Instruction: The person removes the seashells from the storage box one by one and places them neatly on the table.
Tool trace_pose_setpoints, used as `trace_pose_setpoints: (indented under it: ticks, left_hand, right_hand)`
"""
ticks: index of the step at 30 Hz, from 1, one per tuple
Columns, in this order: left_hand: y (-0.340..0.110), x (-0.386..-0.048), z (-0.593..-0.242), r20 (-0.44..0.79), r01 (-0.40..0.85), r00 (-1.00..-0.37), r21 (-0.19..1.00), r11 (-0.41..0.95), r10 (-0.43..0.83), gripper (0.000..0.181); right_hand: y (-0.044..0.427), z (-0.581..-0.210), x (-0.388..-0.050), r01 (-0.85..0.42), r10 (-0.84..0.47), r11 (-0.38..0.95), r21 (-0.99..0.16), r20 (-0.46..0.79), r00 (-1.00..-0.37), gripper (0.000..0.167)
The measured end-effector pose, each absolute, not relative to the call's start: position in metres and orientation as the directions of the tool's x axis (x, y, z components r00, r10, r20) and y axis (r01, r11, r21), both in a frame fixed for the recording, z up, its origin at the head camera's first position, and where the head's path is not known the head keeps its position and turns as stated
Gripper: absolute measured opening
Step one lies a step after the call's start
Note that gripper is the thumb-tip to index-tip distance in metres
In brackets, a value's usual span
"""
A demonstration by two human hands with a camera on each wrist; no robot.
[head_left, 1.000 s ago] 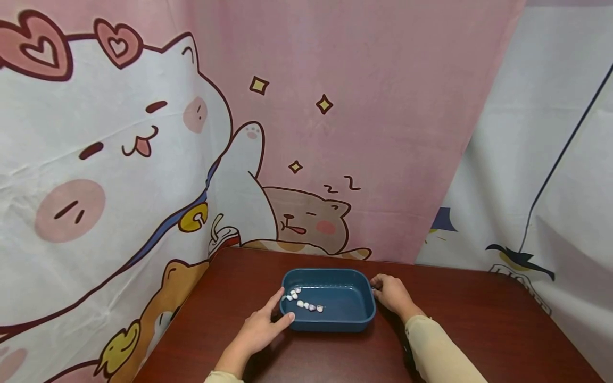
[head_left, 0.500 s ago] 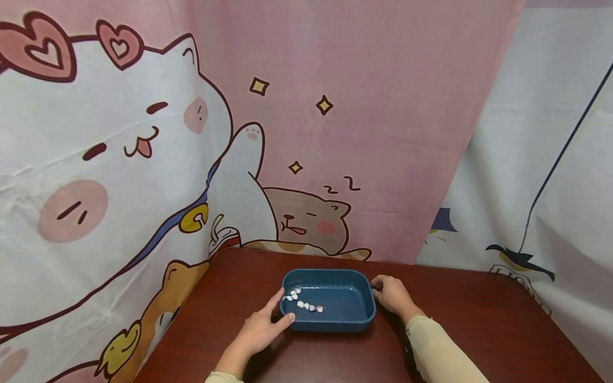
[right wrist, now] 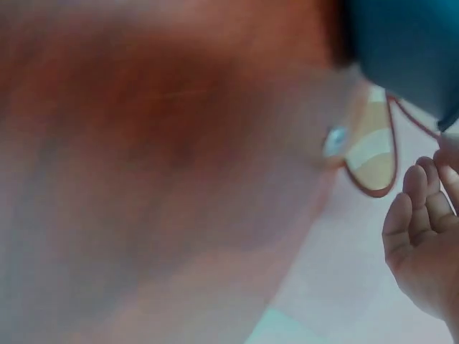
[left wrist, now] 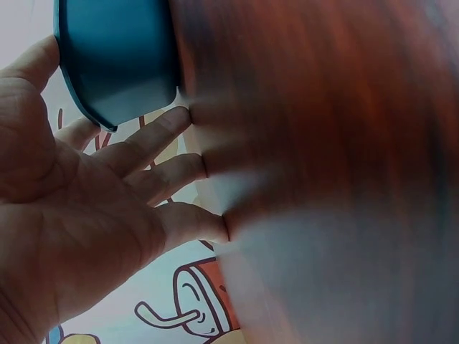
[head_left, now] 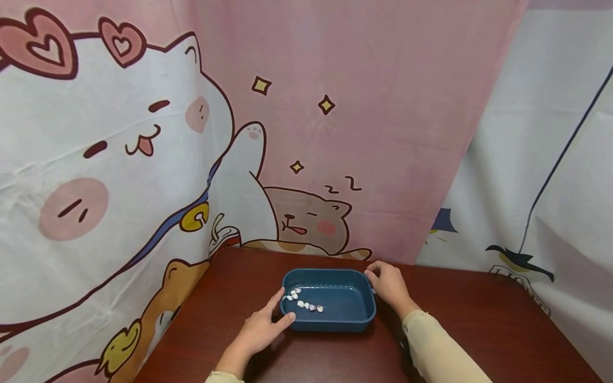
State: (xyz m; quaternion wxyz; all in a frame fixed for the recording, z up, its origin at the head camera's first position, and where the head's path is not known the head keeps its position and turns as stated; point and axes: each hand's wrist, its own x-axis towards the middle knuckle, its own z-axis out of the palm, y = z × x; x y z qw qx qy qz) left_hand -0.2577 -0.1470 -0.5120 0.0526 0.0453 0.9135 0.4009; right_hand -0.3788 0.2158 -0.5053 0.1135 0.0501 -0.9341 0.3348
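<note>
A dark blue rectangular dish [head_left: 342, 323] stands on the table, holding several small white and purplish shell-like pieces [head_left: 306, 305] at its left end. My left hand [head_left: 258, 329] rests against the dish's left end, thumb and forefinger touching it; the other fingers spread toward the tabletop in the left wrist view. At the dish's right rim is my right hand [head_left: 389, 284], its fingers bent and thumb close to the forefinger. Whether something small sits between those fingertips is hidden. One pale piece [right wrist: 335, 141] lies on the table below the right hand.
The reddish-brown wooden table [head_left: 460, 314] runs back to a cartoon-print cloth [head_left: 383, 133] hanging behind it and along the left side. A dark line, part of the print or a cord, crosses the white cloth at right.
My right hand has risen from beside the dish's right end and shifted slightly inward to its rim. The left hand, dish and pieces inside stay put.
</note>
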Motion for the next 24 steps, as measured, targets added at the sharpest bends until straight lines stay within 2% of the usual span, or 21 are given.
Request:
trace_pose_setpoints:
  ticks: [4, 9, 17, 24]
  left_hand:
    - [-0.147, -0.258, -0.511, -0.061, 0.04, -0.99, 0.736, 0.675, 0.125, 0.084]
    - [-0.147, -0.258, -0.51, -0.063, 0.036, -0.991, 0.738, 0.674, 0.122, 0.085]
    - [-0.147, -0.256, -0.509, -0.06, 0.044, -0.99, 0.737, 0.674, 0.131, 0.086]
    - [-0.147, -0.257, -0.513, -0.062, 0.038, -0.99, 0.743, 0.668, 0.125, 0.085]
  right_hand:
    - [0.203, -0.491, -0.375, -0.227, -0.034, 0.762, -0.607, 0.313, -0.949, 0.014]
    - [0.176, -0.481, -0.365, -0.339, -0.125, 0.764, -0.549, 0.389, -0.913, 0.013]
    - [0.147, -0.49, -0.346, -0.427, -0.284, 0.757, -0.495, 0.339, -0.897, 0.028]
    - [0.15, -0.503, -0.339, -0.417, -0.302, 0.763, -0.494, 0.298, -0.905, 0.029]
